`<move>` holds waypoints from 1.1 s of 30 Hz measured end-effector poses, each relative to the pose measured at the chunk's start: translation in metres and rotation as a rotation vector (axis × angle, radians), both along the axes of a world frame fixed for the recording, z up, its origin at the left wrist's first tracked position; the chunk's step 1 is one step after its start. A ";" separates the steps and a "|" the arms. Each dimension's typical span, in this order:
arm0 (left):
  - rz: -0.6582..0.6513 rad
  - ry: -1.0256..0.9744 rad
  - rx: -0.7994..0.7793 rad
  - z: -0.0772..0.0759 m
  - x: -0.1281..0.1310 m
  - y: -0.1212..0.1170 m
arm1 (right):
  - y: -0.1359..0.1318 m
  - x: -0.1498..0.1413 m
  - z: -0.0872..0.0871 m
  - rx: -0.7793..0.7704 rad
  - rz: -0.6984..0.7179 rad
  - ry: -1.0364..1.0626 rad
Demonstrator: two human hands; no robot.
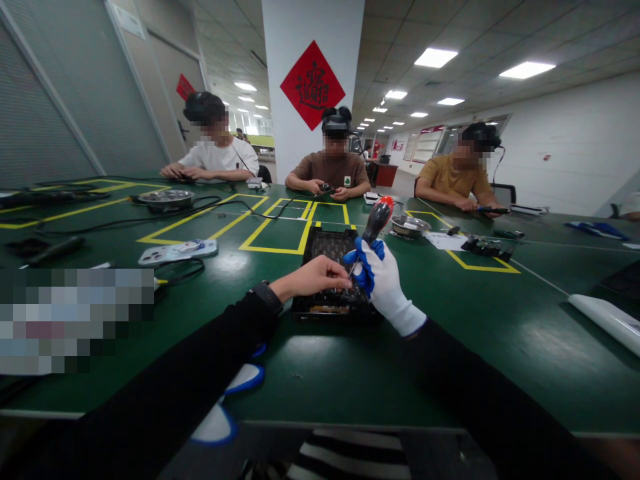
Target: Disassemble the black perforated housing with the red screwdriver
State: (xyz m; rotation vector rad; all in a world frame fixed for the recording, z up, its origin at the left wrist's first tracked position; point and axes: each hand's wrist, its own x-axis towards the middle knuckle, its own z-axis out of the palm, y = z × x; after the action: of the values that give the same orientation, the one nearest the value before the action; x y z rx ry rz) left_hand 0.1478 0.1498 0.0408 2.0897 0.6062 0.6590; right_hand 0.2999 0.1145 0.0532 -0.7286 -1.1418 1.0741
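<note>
My right hand (380, 277), in a white glove with blue-coated fingers, is closed round a screwdriver (379, 220) with a red and dark grey handle. The handle points up and the thin shaft slants down to the left. My bare left hand (323, 277), with a dark watch at the wrist, has its thumb and fingers pinched together close to the shaft's lower end. What that pinch holds, if anything, is too small to make out. Beneath both hands lies an open black plastic case (313, 313), its inside partly covered by them.
White-and-blue glove (245, 378) pieces show under my left forearm. A phone (179, 251) and cables lie to the left. Metal bowls (167, 199) (410, 225) stand farther back. Black parts (487, 248) sit on the right near a white object (605, 323). Three people work across the green table (300, 393).
</note>
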 end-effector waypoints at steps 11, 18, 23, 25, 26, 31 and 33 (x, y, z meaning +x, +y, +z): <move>-0.001 -0.001 0.011 -0.001 0.000 0.001 | -0.005 0.003 0.007 -0.013 0.066 -0.015; -0.014 0.001 0.017 0.001 -0.001 0.001 | -0.001 -0.001 0.001 -0.019 0.000 0.015; -0.009 -0.008 0.020 -0.001 -0.001 0.002 | 0.002 0.001 -0.002 -0.011 0.018 0.026; -0.018 -0.005 0.019 -0.001 -0.001 0.002 | 0.000 0.003 0.000 0.000 0.065 0.032; -0.020 -0.006 0.019 -0.001 -0.001 0.002 | -0.001 0.003 0.001 0.003 0.084 0.032; -0.028 -0.013 0.024 0.001 -0.001 0.001 | -0.005 0.003 0.006 -0.007 0.060 -0.002; -0.022 -0.016 0.033 0.000 -0.001 0.002 | -0.004 0.003 0.005 -0.007 0.017 0.008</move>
State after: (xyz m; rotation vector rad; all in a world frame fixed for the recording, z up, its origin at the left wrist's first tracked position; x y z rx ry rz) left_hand 0.1465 0.1513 0.0409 2.1165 0.5670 0.6766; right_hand 0.3025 0.1100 0.0580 -0.7205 -1.1393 1.0953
